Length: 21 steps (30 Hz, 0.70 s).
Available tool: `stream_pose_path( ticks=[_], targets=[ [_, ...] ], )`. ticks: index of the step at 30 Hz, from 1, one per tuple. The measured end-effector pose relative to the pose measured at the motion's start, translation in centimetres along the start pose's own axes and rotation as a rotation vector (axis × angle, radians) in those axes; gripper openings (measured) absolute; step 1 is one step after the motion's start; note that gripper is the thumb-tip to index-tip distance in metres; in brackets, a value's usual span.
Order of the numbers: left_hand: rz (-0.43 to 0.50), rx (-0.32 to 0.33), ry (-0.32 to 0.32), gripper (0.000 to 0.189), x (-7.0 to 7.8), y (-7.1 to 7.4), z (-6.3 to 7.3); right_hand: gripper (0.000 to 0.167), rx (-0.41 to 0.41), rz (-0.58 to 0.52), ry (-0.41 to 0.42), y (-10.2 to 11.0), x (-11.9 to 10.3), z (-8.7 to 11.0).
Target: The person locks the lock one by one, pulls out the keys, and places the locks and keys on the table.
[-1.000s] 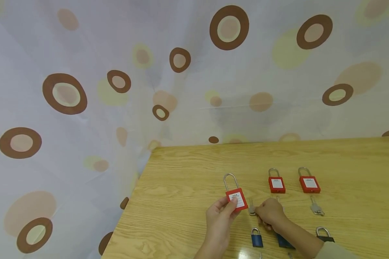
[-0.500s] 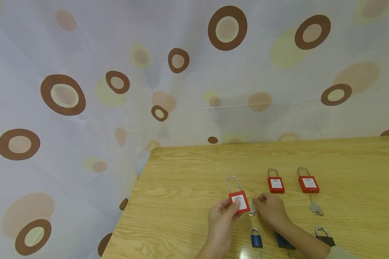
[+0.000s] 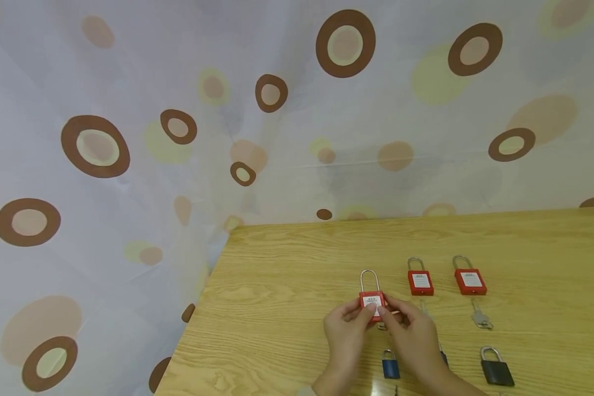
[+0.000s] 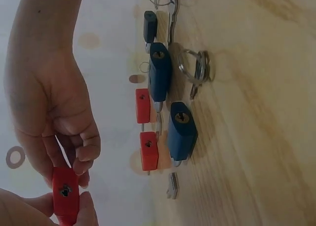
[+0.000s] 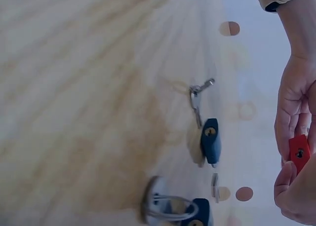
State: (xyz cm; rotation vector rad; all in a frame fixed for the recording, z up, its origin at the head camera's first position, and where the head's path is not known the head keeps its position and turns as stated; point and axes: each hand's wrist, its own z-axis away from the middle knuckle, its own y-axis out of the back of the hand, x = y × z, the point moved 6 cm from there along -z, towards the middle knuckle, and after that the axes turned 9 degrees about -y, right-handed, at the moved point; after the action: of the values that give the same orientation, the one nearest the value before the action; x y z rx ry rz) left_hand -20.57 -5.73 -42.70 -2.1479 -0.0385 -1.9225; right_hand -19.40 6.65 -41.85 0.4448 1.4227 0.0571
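Observation:
A red padlock with a white label and a long steel shackle is held upright above the table, between both hands. My left hand grips its left side, thumb on the label. From the right, my right hand pinches the body, its thumb also at the label. The left wrist view shows the keyhole in the underside of the red padlock, with no key in it. Just under the padlock, keys on a ring are mostly hidden by the hands. A small blue padlock lies below, between the forearms.
Two more red padlocks lie farther back on the right of the wooden table. Keys lie before the right one. A black-looking padlock is near the front; another dark padlock is partly behind my right arm.
My left hand has brought the red padlock to the right and turned it more upright. My right hand has moved from beside the keys on the table to the padlock and now grips it.

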Motion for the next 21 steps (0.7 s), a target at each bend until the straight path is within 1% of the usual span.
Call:
stream_pose_path(
  ticks=[2,5,8,9,11,13,15,19,21],
  targets=[
    [-0.037,-0.007,-0.048,0.028,0.3,-0.5,-0.5,0.029,0.035,0.002,0.023,0.3,-0.4,-0.6],
    [-0.097,-0.008,-0.118,0.025,0.9,-1.4,-1.5,0.026,0.073,-0.041,0.056,0.5,-0.9,-1.8],
    [-0.172,0.007,-0.164,0.021,1.2,-2.3,-2.9,0.025,0.106,-0.089,0.054,0.5,-1.0,-3.2],
    [-0.200,0.013,-0.169,0.019,1.2,-2.5,-3.3,0.026,0.119,-0.091,0.043,0.5,-0.9,-3.6],
    [-0.260,0.025,-0.155,0.016,0.9,-3.0,-4.3,0.027,0.139,-0.080,0.020,0.4,-0.7,-4.5],
    [-0.325,0.032,-0.126,0.012,0.4,-3.3,-5.1,0.028,0.156,-0.030,-0.003,0.3,-0.3,-5.2],
    [-0.376,0.033,-0.074,0.009,-0.4,-3.5,-5.8,0.028,0.158,0.032,-0.020,0.2,0.1,-5.8],
    [-0.469,0.013,0.007,0.006,-2.0,-3.6,-6.5,0.029,0.103,0.127,-0.047,-0.4,1.3,-6.7],
    [-0.516,0.004,0.024,0.006,-2.7,-3.4,-6.8,0.029,0.075,0.162,-0.045,-0.8,1.8,-7.0]
  ],
)
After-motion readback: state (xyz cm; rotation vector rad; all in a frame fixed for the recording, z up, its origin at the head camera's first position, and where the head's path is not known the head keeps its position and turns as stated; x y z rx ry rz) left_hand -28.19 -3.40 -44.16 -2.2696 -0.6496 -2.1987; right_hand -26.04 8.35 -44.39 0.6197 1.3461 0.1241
